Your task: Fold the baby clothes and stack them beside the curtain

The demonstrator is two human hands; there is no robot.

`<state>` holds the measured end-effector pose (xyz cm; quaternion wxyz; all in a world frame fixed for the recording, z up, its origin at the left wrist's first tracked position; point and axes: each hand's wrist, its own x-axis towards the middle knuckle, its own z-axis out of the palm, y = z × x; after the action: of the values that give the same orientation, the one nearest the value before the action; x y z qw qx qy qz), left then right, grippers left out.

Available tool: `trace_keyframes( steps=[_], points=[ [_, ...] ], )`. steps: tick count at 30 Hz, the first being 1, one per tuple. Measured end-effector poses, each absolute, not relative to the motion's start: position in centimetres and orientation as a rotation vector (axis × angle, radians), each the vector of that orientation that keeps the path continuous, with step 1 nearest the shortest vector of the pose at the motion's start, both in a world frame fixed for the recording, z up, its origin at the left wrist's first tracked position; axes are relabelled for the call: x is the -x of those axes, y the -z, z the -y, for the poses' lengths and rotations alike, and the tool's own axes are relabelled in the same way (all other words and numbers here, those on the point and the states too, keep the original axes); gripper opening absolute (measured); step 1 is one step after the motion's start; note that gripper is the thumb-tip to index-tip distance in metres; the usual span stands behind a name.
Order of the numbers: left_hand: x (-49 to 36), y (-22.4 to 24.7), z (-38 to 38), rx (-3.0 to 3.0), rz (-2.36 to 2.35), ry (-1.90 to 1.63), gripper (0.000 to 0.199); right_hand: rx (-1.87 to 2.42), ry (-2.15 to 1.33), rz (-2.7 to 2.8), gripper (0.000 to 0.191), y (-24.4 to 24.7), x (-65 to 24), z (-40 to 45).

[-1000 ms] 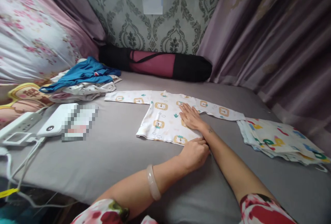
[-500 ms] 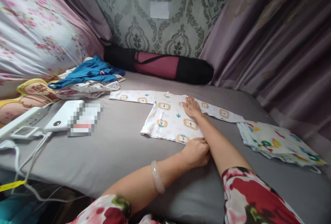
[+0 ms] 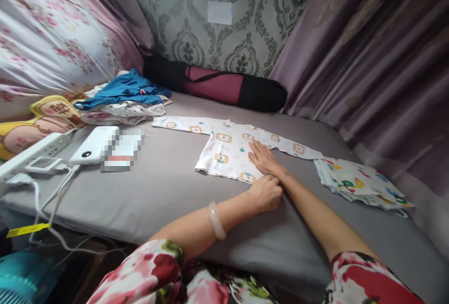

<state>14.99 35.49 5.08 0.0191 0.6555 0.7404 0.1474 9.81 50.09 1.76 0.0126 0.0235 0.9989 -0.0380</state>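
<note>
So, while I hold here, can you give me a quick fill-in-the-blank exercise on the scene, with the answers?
The right hand lies open on the white shirt, which has ____ sleeves spread out. The closed hand at the shirt's hem is the ____ one. The garment on top of the crumpled heap is ____ in colour. In this view, the folded stack meets the cuff of the sleeve on the ____.

Missing words: two; left; blue; right.

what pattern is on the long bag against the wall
The long bag is black at both ends with a dark pink middle, best seen in the head view.
</note>
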Motion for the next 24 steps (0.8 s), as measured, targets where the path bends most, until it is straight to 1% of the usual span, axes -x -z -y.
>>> trace_keyframes(
  steps=[4,8,10,12,13,15,17,20,24],
  points=[
    [-14.2,-6.4,-34.4,-2.015,-2.192,-0.481,0.028,-0.010,0.091,-3.083,0.061,-1.6,-12.9,-49.5],
    [-11.5,-7.1,-31.9,-1.973,-2.061,-0.693,0.022,0.121,0.118,-3.068,0.062,-1.7,-15.3,-49.0],
    [-9.3,-7.0,-30.2,-1.828,-2.203,-0.834,0.021,0.149,0.153,-3.073,0.063,-2.0,-16.2,-48.5],
    [-7.0,-6.6,-28.2,-1.608,-2.459,-0.971,0.023,0.128,0.186,-3.066,0.062,-2.5,-16.9,-47.9],
    [-5.9,-6.3,-27.2,-1.476,-2.598,-0.986,0.025,0.112,0.202,-3.056,0.062,-2.7,-17.3,-47.6],
    [-3.9,-5.8,-25.1,-1.123,-2.896,-0.914,0.027,0.119,0.241,-3.026,0.060,-3.2,-18.2,-46.9],
    [-2.6,-5.4,-23.4,-0.784,-3.074,-0.756,0.030,0.158,0.288,-2.992,0.059,-3.6,-19.4,-46.3],
    [-1.7,-4.9,-21.7,-0.474,-3.068,-0.554,0.033,0.225,0.353,-2.962,0.057,-4.2,-21.2,-45.7],
    [-1.9,-4.6,-21.2,-0.425,-2.949,-0.468,0.039,0.248,0.468,-2.927,0.055,-5.7,-22.4,-45.6]
  ],
)
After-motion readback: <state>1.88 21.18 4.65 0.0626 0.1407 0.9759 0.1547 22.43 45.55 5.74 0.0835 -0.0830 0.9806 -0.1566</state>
